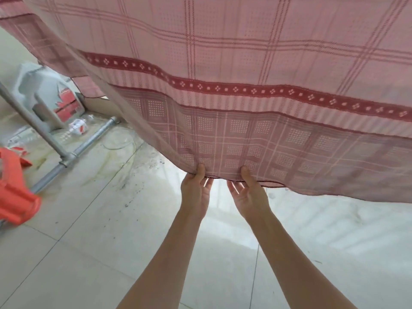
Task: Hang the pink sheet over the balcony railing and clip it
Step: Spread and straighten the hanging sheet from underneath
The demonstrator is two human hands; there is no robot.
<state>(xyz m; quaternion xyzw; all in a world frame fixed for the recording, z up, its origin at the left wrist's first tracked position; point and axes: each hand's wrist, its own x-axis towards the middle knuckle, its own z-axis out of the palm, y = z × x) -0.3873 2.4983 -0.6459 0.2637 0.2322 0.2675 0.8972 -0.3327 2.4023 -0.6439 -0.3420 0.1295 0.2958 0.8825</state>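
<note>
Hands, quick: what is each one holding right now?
Left hand: pinching the bottom hem of the pink sheet, thumb on top.
Right hand: pinching the same hem, just beside the left.

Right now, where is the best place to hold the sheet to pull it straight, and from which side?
Hold the sheet by its bottom hem, coming from below, where the left hand and right hand already pinch it. The hem hangs free above the floor, and pulling there smooths the cloth.

Glossy pale floor tiles (138, 241), metal pipe frame (55, 143), perhaps daylight.
</note>
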